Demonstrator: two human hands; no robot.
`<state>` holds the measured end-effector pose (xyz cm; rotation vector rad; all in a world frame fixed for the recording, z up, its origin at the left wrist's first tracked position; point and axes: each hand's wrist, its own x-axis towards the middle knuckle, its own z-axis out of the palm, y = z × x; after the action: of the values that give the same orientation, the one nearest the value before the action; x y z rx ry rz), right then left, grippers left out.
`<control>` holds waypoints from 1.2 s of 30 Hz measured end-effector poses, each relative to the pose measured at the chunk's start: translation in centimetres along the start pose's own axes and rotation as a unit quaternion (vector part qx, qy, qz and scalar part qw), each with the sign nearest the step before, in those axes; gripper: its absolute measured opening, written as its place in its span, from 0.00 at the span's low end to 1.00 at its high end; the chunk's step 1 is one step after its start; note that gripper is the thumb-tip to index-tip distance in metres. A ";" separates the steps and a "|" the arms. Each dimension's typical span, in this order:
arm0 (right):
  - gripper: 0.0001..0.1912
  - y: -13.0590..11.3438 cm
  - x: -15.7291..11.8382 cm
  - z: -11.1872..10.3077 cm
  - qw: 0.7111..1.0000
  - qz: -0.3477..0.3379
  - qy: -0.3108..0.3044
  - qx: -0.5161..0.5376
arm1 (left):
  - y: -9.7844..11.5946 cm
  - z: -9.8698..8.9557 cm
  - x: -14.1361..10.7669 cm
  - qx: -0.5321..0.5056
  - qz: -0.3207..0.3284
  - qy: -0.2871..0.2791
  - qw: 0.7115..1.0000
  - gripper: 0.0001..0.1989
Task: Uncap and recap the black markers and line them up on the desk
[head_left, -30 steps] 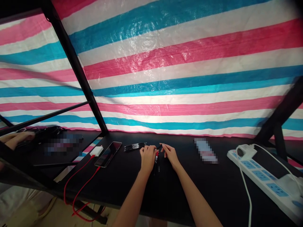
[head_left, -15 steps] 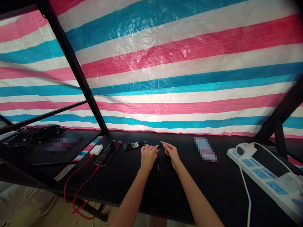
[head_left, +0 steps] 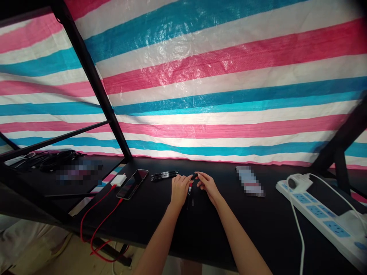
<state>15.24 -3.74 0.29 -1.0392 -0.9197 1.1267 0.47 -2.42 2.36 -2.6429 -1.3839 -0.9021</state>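
Barely a shift this past second, so the work holds its spot: left hand (head_left: 180, 189) and right hand (head_left: 208, 185) pinch a small, dark, slender piece (head_left: 194, 176) (slim red-ended rod (head_left: 190, 188) nearby) over the black desk (head_left: 143, 215).

At the flat black desk (head_left: 272, 233), the bare left hand (head_left: 180, 188) and bare right hand (head_left: 208, 186) pinch a small, elongated black piece (head_left: 194, 177); slim black pens (head_left: 164, 175) lie near the left.

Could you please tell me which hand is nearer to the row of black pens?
Left. The left hand is close beside the right end of the black pens; the right hand is farther to the right.
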 end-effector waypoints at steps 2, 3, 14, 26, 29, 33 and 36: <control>0.23 -0.1 0.0 0.1 1.000 -0.023 0.015 0.005 | 0.2 0.0 0.0 0.005 0.005 0.003 1.000 0.15; 0.23 -0.1 0.1 0.1 0.999 -0.035 0.027 0.005 | 0.3 0.0 0.0 0.006 0.009 0.004 1.000 0.15; 0.24 -0.5 0.4 -2.5 0.932 -0.121 0.341 0.021 | -1.3 -0.5 0.1 0.106 -0.074 0.026 0.991 0.14; 0.16 0.8 0.1 -1.8 0.973 -0.028 0.104 -0.204 | -1.6 0.2 -0.3 -0.010 -0.213 -0.141 0.967 0.18; 0.14 1.5 0.1 -1.1 0.962 -0.035 0.086 -0.258 | -1.3 0.4 -0.5 -0.006 -0.187 -0.144 0.972 0.19; 0.17 1.6 0.1 -1.0 0.946 -0.045 0.074 -0.314 | -1.3 0.4 -0.7 -0.012 -0.178 -0.151 0.972 0.20; 0.17 1.1 -0.1 -1.2 0.928 -0.056 0.030 -0.368 | -1.5 0.3 -0.9 -0.023 -0.162 -0.158 0.974 0.18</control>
<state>16.06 -3.89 -1.07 -1.5870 -1.3802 0.6398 -0.89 -2.12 1.33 -2.7336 -1.9310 -0.5474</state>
